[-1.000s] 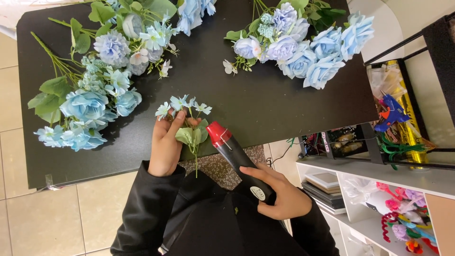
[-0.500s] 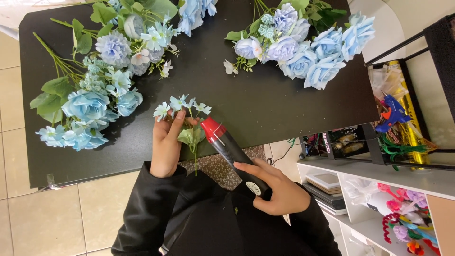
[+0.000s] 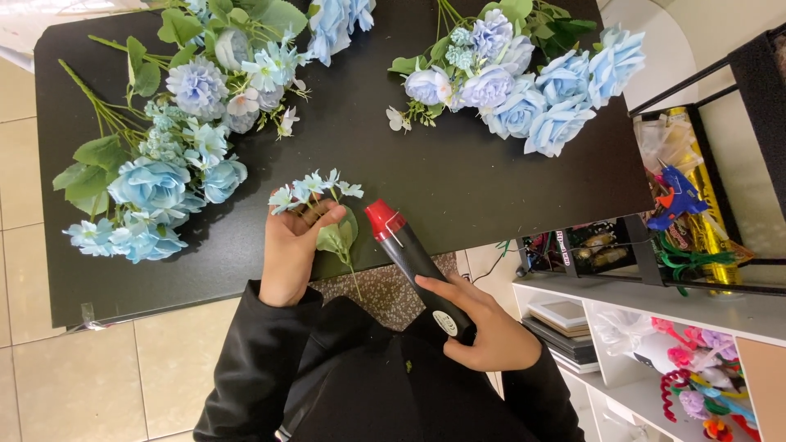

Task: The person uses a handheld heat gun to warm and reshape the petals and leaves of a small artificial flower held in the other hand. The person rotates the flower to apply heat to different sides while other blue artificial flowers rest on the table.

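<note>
Black table (image 3: 458,188) over beige floor tiles (image 3: 106,368); beside it, shelves (image 3: 655,319). Left hand (image 3: 293,250) pins a sprig (image 3: 315,190) on the table; right hand (image 3: 475,323) grips the heat tool (image 3: 413,262).

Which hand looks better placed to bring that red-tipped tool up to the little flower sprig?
The right hand, probably: it already grips the black tool, whose red tip points toward the sprig. The left hand is busy pinning that sprig on the black table.

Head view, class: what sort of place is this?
Probably a home craft corner: blue artificial flower bunches lie on a black table, and white shelves beside it hold pipe cleaners and a blue glue gun.
</note>
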